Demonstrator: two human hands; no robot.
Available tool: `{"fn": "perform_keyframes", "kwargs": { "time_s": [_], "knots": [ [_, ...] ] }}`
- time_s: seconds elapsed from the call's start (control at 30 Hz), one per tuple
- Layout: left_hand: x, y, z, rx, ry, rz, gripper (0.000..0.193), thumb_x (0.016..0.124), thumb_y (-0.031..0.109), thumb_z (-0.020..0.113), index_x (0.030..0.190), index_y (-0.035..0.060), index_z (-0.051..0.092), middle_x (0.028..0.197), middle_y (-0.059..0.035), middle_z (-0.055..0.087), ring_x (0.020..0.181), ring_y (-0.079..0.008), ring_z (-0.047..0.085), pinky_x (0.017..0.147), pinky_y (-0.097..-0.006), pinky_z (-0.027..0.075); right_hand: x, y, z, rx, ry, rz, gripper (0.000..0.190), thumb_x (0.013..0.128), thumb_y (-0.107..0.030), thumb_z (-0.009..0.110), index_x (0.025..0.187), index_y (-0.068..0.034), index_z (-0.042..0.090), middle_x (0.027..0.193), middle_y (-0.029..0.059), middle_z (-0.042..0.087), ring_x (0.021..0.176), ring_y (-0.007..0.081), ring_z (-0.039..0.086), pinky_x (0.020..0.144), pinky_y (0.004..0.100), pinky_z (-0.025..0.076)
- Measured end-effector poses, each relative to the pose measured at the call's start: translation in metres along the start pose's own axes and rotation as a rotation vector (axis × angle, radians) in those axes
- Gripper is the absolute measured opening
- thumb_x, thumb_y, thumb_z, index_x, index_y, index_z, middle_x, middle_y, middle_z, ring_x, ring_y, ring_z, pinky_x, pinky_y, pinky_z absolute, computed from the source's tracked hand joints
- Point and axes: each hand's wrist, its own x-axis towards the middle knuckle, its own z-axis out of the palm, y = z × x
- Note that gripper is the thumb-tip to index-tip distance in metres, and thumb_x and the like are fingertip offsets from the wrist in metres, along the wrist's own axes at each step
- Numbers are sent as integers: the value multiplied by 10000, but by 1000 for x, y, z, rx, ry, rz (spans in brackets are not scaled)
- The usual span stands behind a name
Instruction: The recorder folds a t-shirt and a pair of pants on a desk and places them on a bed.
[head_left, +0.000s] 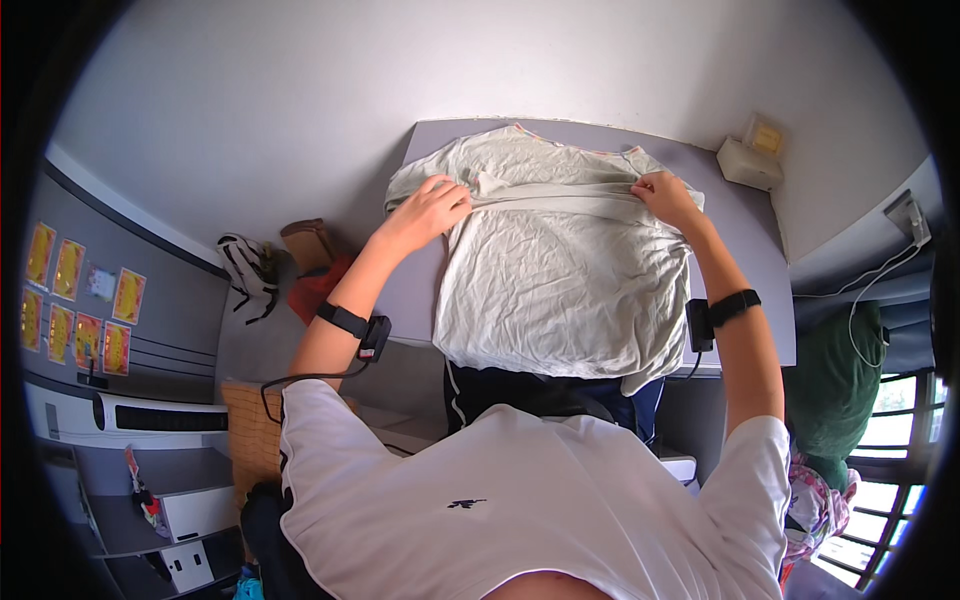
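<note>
A pale grey-green T-shirt (562, 292) lies spread on a grey table (750, 300). Its neckline, edged in coloured trim, faces the wall, and the hem hangs a little over the near edge. A raised horizontal fold of cloth crosses the chest between my two hands. At the fold's left end, my left hand (431, 210) has its fingers curled onto the fabric near the sleeve; the fingertips are partly hidden. My right hand (667, 196) pinches the fold near the other sleeve. Wrinkles run over the lower part of the shirt.
A white box (750, 163) stands at the table's far right corner against the wall. To the left are a backpack (247, 270) and a brown bag (307, 238). A white cable (862, 277) hangs from a wall socket at right, beside a green cushion-like bundle (836, 390).
</note>
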Motion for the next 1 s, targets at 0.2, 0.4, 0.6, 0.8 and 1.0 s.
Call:
{"fn": "perform_keyframes", "kwargs": {
  "time_s": [0.2, 0.4, 0.6, 0.8, 1.0],
  "knots": [
    [6, 15, -24, -87, -67, -167, 21, 883, 89, 644, 880, 73, 630, 1215, -44, 640, 1119, -246, 615, 1110, -473, 381, -14, -51, 12, -387, 95, 171, 264, 948, -279, 651, 1115, -77, 680, 1201, 154, 691, 1104, 335, 659, 939, 490, 508],
    [53, 36, -7, -377, -50, -323, 332, 1015, 305, 577, 1266, 87, 585, 1264, -112, 657, 1244, -290, 577, 1166, -532, 310, -45, -119, 75, -323, 267, -302, 478, 978, -368, 607, 1350, -68, 597, 1422, 167, 567, 1326, 346, 525, 1098, 485, 423],
    [50, 35, 41, -279, -274, -355, 550, 1077, 436, 393, 1532, 128, 412, 1583, -98, 410, 1484, -246, 351, 1222, -571, 182, -97, -131, 98, -358, 55, -313, 730, 1031, -546, 419, 1545, -30, 356, 1609, 187, 340, 1508, 347, 289, 1212, 548, 232],
    [45, 31, 44, -316, -363, -520, 637, 1083, 486, 323, 1598, 112, 284, 1680, -75, 230, 1560, -219, 172, 1231, -602, 65, -77, -132, 66, -352, 151, -239, 725, 1031, -570, 404, 1568, -87, 341, 1628, 211, 288, 1522, 369, 248, 1210, 588, 200],
    [3, -36, 54, -12, 208, -1241, 535, 1003, 455, 488, 1246, -6, 610, 1247, -201, 657, 1185, -395, 609, 1108, -582, 348, -81, -103, 82, -342, 144, -178, 734, 1035, -578, 379, 1572, -80, 329, 1641, 206, 262, 1531, 372, 216, 1227, 593, 111]
  ]
}}
